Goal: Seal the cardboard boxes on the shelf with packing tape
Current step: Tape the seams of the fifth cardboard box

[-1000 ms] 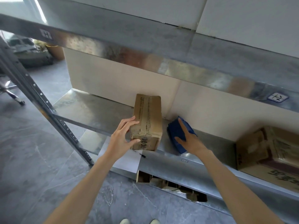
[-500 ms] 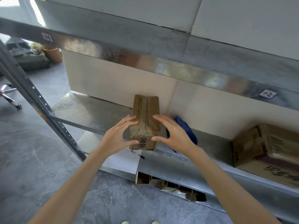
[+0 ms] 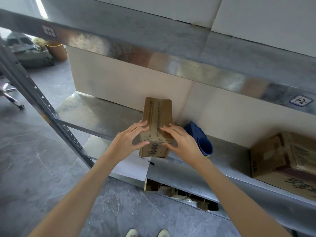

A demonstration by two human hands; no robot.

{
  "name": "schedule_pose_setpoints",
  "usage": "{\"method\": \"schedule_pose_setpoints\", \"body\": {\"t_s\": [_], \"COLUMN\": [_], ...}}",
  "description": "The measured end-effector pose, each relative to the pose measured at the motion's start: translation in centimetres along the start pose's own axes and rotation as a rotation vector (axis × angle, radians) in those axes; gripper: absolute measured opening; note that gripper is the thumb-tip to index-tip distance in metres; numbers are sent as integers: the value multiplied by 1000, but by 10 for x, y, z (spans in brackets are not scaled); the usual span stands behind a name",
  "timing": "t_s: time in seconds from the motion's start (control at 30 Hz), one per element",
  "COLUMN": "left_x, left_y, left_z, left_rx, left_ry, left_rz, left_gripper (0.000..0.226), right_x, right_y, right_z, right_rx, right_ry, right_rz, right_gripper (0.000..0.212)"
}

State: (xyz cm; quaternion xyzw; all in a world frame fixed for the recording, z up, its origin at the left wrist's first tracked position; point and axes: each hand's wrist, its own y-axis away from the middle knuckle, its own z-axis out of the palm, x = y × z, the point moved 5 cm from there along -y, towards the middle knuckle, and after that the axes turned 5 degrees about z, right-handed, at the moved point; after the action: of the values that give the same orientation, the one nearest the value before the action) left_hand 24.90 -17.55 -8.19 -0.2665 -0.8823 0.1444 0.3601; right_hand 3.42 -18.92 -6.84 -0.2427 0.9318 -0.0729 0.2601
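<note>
Left hand (image 3: 127, 142) and right hand (image 3: 181, 142) pressed flat, released fingers on one small box (image 3: 157, 115) at the shelf (image 3: 102, 115) edge; one dispenser (image 3: 199, 140) beside it, second box (image 3: 282, 159) well right

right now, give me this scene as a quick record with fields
small box: stands on the metal shelf, flaps closed, a strip running along its top seam
left hand: fingers flat on the box top, thumb on its front face
right hand: same hold from the other side
blue tape dispenser: lying on the shelf just right of the small box, in neither hand
larger box: farther right on the same shelf
</note>
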Motion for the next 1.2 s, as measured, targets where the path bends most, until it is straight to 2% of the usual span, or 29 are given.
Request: {"method": "schedule_pose_setpoints", "body": {"t_s": [0.1, 0.33, 0.43, 0.6, 0.7, 0.87, 1.0, 1.2], "left_x": [3, 9, 12, 14, 11, 10, 3, -2], "left_y": [0, 1, 1, -2, -1, 0, 1, 1], "left_z": [0, 2, 5, 16, 23, 23, 20, 15], "left_rx": [10, 60, 99, 186, 197, 217, 177, 134], "left_ry": [-42, 12, 81, 276, 365, 471, 560, 546], "left_rz": [34, -36, -116, -260, -328, -360, -382, -375], "left_gripper": [53, 54, 60, 62, 58, 53, 50, 45], "right_x": [-1, -6, -6, -10, -9, -6, 2, 8], "right_y": [1, 3, 4, 1, 1, -3, 0, -1], "right_z": [-1, -5, -4, 4, 14, 13, 13, 11], "right_rx": [-5, -8, -53, 73, 39, 54, -29, -100], "right_ry": [18, -69, -194, -312, -420, -560, -584, -635], "right_rz": [-10, 83, 166, 233, 307, 331, 304, 294], "right_gripper": [56, 62, 67, 64, 64, 57, 47, 38]}}
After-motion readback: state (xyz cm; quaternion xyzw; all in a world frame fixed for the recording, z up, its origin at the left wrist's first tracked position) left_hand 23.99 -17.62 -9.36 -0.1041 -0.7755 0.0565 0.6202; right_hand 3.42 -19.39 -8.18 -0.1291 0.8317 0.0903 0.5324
